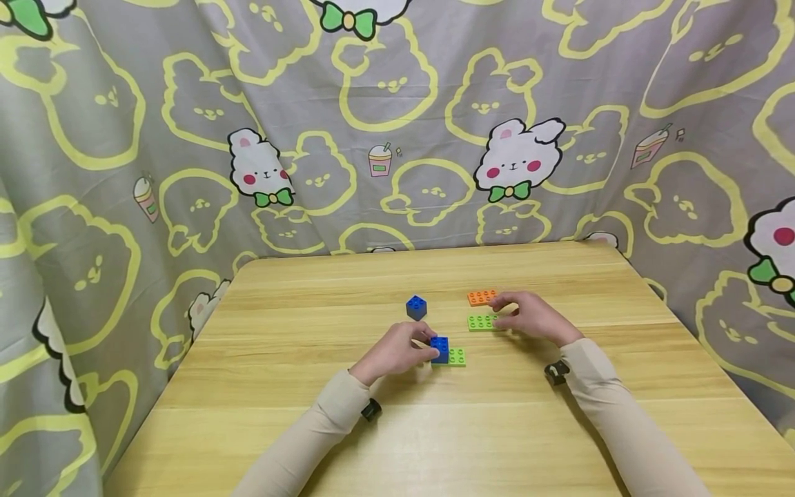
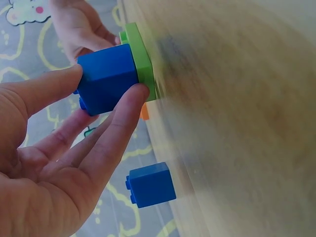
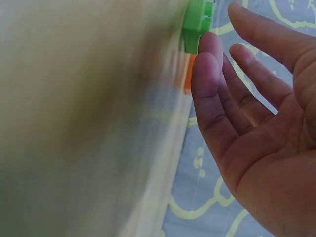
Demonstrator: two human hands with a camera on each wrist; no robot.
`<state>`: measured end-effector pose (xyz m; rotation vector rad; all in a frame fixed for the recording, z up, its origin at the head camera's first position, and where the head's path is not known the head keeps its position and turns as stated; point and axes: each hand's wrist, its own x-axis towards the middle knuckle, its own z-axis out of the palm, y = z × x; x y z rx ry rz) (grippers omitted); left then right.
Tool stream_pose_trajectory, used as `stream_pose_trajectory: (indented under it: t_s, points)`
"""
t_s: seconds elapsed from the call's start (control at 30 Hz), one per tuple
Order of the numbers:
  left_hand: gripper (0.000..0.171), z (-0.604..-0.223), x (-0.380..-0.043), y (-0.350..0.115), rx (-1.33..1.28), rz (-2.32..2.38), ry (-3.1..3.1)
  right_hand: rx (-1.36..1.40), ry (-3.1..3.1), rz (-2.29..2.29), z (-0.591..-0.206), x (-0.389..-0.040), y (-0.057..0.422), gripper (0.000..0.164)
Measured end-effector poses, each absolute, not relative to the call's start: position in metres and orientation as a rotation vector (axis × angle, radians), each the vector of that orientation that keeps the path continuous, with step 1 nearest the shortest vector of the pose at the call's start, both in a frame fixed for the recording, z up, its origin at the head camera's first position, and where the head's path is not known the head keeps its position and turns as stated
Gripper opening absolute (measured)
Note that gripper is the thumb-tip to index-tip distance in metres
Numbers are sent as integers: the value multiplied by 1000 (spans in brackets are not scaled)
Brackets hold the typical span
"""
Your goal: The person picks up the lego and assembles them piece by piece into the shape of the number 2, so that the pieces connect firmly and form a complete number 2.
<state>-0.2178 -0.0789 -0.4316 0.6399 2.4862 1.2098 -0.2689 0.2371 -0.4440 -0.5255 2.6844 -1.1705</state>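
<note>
My left hand (image 1: 396,351) pinches a blue toy building block (image 1: 440,350) between thumb and fingers. That block sits on the left half of a light green flat block (image 1: 457,357), whose studs show on the right. In the left wrist view, a fingertip touches the green piece's edge below the blue block (image 2: 106,79). My right hand (image 1: 539,319) hovers at the right end of a second light green flat block (image 1: 480,323), fingers and thumb apart. Whether a fingertip touches it I cannot tell. Just behind it lies an orange flat block (image 1: 479,297), its right end partly hidden by the fingers.
A second blue block (image 1: 416,308) stands on the wooden table (image 1: 298,400), beyond my left hand. A patterned grey curtain (image 1: 428,83) hangs behind the table and at both sides. Dark wrist straps (image 1: 371,410) show on both sleeves.
</note>
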Motion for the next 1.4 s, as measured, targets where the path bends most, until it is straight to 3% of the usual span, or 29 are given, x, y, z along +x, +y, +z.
stream_pose_trajectory:
  t_s: [0.27, 1.4]
  points:
    - [24, -433, -219, -80, 628, 1216, 2481, -564, 2666, -1118, -447, -270, 236, 44]
    - [27, -432, -216, -77, 595, 1241, 2480, -542, 2675, -1069, -442, -269, 232, 42]
